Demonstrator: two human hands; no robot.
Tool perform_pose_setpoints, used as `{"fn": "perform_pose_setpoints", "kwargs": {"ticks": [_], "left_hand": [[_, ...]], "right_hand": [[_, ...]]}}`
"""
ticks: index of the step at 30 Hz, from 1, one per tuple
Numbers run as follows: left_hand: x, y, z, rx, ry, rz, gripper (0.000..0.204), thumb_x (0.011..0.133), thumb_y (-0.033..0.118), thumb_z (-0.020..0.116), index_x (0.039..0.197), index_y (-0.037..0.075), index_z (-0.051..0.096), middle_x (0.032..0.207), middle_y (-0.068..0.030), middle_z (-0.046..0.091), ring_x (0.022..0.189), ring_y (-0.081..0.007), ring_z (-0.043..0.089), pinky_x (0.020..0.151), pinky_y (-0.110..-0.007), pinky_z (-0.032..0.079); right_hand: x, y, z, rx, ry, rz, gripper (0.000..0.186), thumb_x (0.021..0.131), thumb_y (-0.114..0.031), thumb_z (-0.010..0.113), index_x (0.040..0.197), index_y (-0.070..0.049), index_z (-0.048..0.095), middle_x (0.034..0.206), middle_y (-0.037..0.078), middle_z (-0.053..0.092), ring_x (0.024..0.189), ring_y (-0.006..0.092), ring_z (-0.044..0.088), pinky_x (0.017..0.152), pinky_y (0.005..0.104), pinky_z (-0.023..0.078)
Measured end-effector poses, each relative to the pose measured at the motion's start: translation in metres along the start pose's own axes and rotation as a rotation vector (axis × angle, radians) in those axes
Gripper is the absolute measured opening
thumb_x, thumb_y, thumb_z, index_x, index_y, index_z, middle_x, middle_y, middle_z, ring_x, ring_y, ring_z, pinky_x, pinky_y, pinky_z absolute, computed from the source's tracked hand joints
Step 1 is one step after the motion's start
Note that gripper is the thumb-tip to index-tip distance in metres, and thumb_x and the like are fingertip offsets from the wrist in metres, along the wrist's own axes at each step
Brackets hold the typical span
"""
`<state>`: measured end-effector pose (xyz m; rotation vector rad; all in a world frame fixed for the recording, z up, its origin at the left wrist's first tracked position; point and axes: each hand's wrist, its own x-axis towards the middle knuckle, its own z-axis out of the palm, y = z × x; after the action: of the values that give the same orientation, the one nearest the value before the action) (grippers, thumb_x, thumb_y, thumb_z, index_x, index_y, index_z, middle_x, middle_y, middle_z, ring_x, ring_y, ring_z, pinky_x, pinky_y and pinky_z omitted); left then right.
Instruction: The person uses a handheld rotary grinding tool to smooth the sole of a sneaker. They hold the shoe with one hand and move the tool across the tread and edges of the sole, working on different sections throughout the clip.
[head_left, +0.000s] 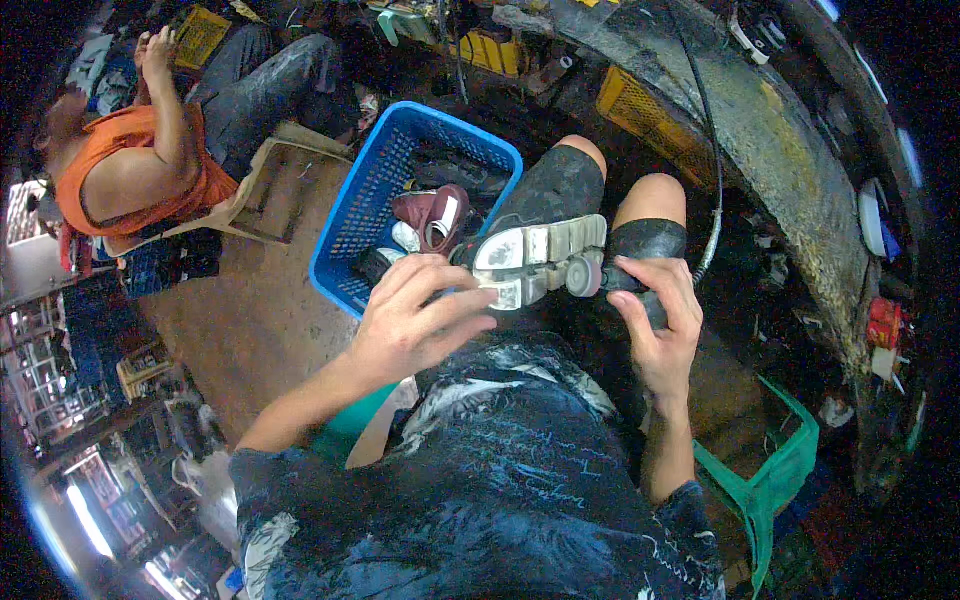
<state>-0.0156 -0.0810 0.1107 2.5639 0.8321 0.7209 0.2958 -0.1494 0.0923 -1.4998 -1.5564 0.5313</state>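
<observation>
Across my lap lies a shoe [541,250], turned so its pale, segmented sole faces up. My left hand [415,312] grips the shoe's left end with curled fingers; the thumb is hidden. In my right hand [660,315] is a dark handheld grinder [621,283], held between thumb and fingers. Its round grinding wheel [584,276] is at the sole's right-hand part; whether it touches cannot be told. A dark hose or cord [714,225] leads upward from beside my right hand.
A blue plastic basket [345,225] stands ahead on the left, holding a maroon shoe [433,215] and other shoes. A person in an orange top [140,165] sits at far left. A worn bench edge [770,130] curves along the right, with a green stool [770,470] nearer.
</observation>
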Motion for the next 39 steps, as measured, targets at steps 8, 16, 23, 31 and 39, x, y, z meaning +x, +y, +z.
{"fn": "perform_pose_setpoints", "kwargs": {"ticks": [8, 16, 23, 31, 39], "left_hand": [[-0.003, -0.019, 0.016, 0.060, 0.049, 0.190, 0.050, 0.067, 0.007, 0.080, 0.117, 0.010, 0.082, 0.121, -0.0099, 0.072, 0.107, -0.0296, 0.071, 0.089, -0.040, 0.063], [-0.011, -0.019, 0.031, 0.046, 0.058, 0.164, 0.047, 0.066, -0.001, 0.078, 0.113, 0.007, 0.079, 0.121, -0.0112, 0.069, 0.111, -0.0344, 0.069, 0.093, -0.043, 0.062], [-0.022, -0.027, 0.042, -0.269, 0.336, -0.111, 0.027, 0.085, -0.009, 0.077, 0.110, 0.000, 0.077, 0.113, -0.0172, 0.077, 0.103, -0.0321, 0.076, 0.093, -0.042, 0.061], [-0.012, -0.032, 0.021, -0.001, 0.029, 0.172, 0.049, 0.069, 0.003, 0.077, 0.119, 0.004, 0.079, 0.126, -0.0110, 0.071, 0.115, -0.0331, 0.071, 0.094, -0.043, 0.062], [0.000, -0.042, 0.032, -0.197, 0.071, 0.046, 0.026, 0.078, -0.002, 0.075, 0.103, 0.005, 0.072, 0.111, -0.0149, 0.067, 0.104, -0.0362, 0.066, 0.092, -0.047, 0.054]], "right_hand": [[0.000, 0.000, -0.006, -0.021, 0.023, 0.024, 0.028, 0.086, -0.011, 0.085, 0.113, -0.006, 0.079, 0.104, 0.012, 0.076, 0.100, 0.0318, 0.069, 0.097, 0.0437, 0.049], [0.004, 0.003, -0.003, -0.008, 0.006, -0.001, 0.028, 0.086, -0.012, 0.084, 0.112, -0.006, 0.079, 0.105, 0.011, 0.077, 0.100, 0.0322, 0.070, 0.095, 0.0424, 0.050], [0.002, 0.007, -0.005, -0.011, 0.007, 0.016, 0.029, 0.085, -0.007, 0.082, 0.113, -0.001, 0.078, 0.105, 0.013, 0.076, 0.097, 0.0317, 0.069, 0.094, 0.0419, 0.050], [0.004, 0.009, -0.003, -0.004, -0.006, 0.005, 0.029, 0.086, -0.007, 0.082, 0.113, -0.001, 0.078, 0.105, 0.014, 0.076, 0.098, 0.0317, 0.070, 0.095, 0.0421, 0.050], [0.004, 0.008, -0.003, -0.007, 0.009, 0.017, 0.026, 0.090, -0.016, 0.083, 0.114, -0.005, 0.079, 0.102, 0.012, 0.075, 0.098, 0.0314, 0.069, 0.091, 0.0419, 0.048]]}}
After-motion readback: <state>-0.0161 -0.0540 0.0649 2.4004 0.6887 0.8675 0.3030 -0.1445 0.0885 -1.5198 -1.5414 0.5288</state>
